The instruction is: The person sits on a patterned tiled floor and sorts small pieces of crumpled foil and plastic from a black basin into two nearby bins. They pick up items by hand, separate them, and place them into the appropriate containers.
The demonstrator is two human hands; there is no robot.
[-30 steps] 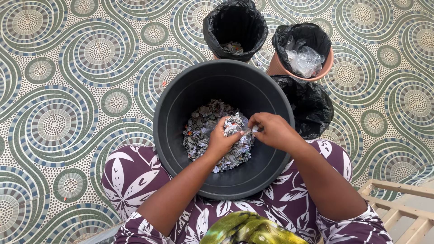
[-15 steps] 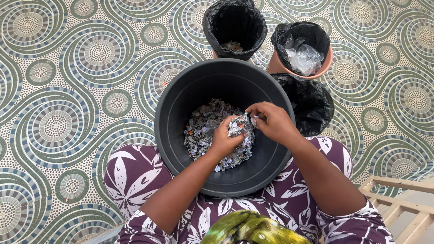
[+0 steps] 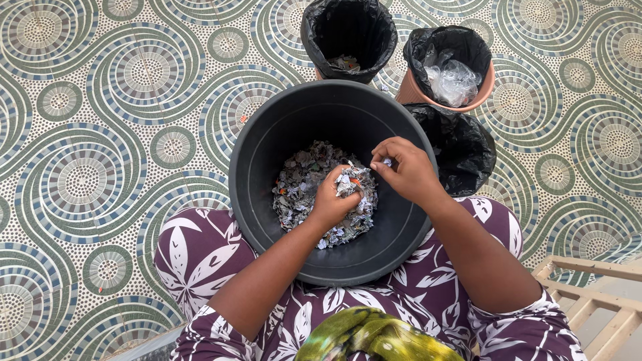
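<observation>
L hand (image 3: 332, 199) clenched round a wad of shredded scraps (image 3: 348, 182), low inside the big black tub (image 3: 267, 134) over the scrap heap (image 3: 301, 184); R hand (image 3: 408, 170) pinches one small pale bit (image 3: 387, 162) at fingertips, just beside the wad; tub sits betw. person's knees on purple leaf-print cloth (image 3: 194, 254). Judgement: pick one piece at a time, keep wad over tub so strays drop back in. Three bag-lined bins beyond tub: far-left bin (image 3: 348, 30), clear-plastic bin (image 3: 451, 63), near-right bin (image 3: 461, 150). Floor (image 3: 87, 134): swirl mosaic tile; wooden slats (image 3: 588, 294) at right.
</observation>
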